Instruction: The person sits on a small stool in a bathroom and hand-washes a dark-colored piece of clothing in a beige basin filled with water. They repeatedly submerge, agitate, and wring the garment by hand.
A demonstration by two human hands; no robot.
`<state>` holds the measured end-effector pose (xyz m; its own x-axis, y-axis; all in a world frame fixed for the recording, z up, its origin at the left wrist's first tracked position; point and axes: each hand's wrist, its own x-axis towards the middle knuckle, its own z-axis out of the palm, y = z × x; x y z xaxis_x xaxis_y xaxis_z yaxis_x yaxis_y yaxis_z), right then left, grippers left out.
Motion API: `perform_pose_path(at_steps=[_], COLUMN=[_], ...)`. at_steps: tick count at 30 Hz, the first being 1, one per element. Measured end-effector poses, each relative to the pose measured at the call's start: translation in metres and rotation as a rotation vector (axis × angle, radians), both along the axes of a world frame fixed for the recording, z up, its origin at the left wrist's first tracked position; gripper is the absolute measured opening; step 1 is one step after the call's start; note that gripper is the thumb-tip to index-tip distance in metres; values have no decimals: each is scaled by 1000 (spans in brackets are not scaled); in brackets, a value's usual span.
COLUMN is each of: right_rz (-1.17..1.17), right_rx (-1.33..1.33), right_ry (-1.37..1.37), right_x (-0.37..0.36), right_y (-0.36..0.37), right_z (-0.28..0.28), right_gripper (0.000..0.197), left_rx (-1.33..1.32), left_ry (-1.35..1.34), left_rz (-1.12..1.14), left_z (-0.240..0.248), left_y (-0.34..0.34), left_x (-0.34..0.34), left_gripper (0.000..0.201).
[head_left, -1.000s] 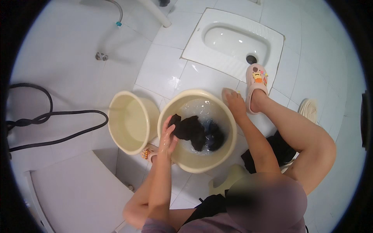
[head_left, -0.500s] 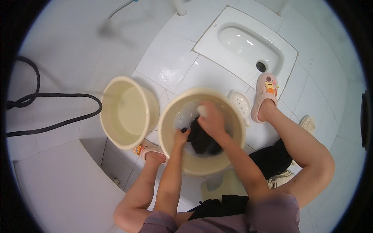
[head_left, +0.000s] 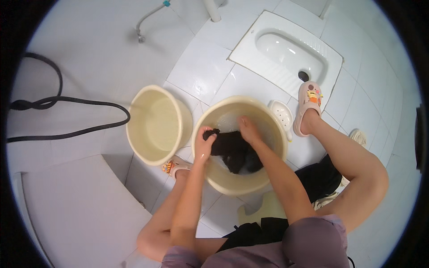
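Observation:
A black wet garment (head_left: pixel 228 145) lies partly in cloudy water inside a large cream basin (head_left: pixel 214 178). My left hand (head_left: pixel 205 142) is closed on a bunched end of it, lifted near the basin's left wall. The cloth spreads from there toward my right hand (head_left: pixel 249 129). That hand is closed at the garment's upper right edge, knuckles up, and what lies in its fingers is hidden. The lower part of the garment sinks in folds into the water.
A second cream basin (head_left: pixel 185 127) stands at the left. A white soap dish (head_left: pixel 281 117) sits against the large basin's right side. Beyond are a squat toilet (head_left: pixel 250 49) and a black hose (head_left: pixel 89 102). Dark cloth (head_left: pixel 318 177) lies under my right leg; my clogs flank the basin.
My left hand has risen with the garment's end, now stretched out more. My right hand has moved slightly right, and the whitish piece seen at its fingers is out of sight.

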<state>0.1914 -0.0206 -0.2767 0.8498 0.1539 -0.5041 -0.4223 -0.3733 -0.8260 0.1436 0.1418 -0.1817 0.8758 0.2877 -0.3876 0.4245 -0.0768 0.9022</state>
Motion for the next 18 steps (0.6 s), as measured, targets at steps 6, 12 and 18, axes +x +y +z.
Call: perform_pose_path(at_steps=[6, 12, 18], right_rz=[-142, -224, -183], right_rx=[683, 529, 484], right_ry=[-194, -582, -329], right_x=[-30, -79, -91], right_y=[59, 56, 37], right_z=[176, 264, 180], right_gripper=[27, 28, 24], left_rx=[108, 13, -68], left_ry=[-432, -806, -770], left_rz=[-181, -264, -183], left_z=[191, 284, 262], left_y=[-6, -28, -41], left_x=[14, -17, -21], left_gripper=[16, 22, 25])
